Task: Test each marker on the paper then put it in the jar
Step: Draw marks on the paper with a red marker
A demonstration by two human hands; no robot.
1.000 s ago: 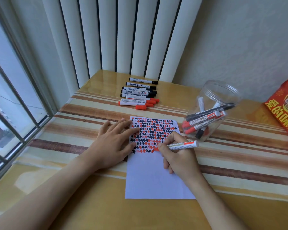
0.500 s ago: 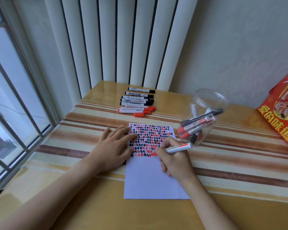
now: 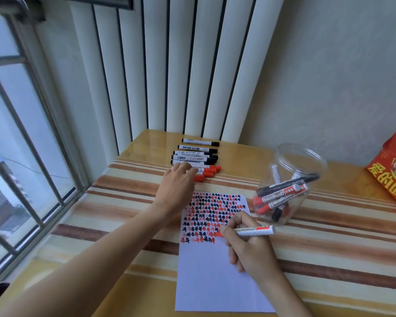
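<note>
A white paper point(image 3: 215, 277) lies on the striped table, its upper half filled with red and black marks. My right hand point(image 3: 249, 245) grips a red marker point(image 3: 256, 231) with its tip on the paper at the end of the last row of marks. My left hand point(image 3: 178, 184) is stretched out over the near end of a row of several black and red markers point(image 3: 199, 156) at the back of the table, fingers spread and touching the red ones. A clear plastic jar point(image 3: 293, 179) stands right of the paper and holds several markers.
A red printed bag point(image 3: 393, 177) sits at the right edge of the table. A barred window point(image 3: 21, 133) runs along the left side, and vertical blinds point(image 3: 174, 65) hang behind the table. The table's near edge lies below the paper.
My left hand has left the paper and reached forward to the row of markers. My right hand keeps the red marker at the paper. The camera has tilted upward.
</note>
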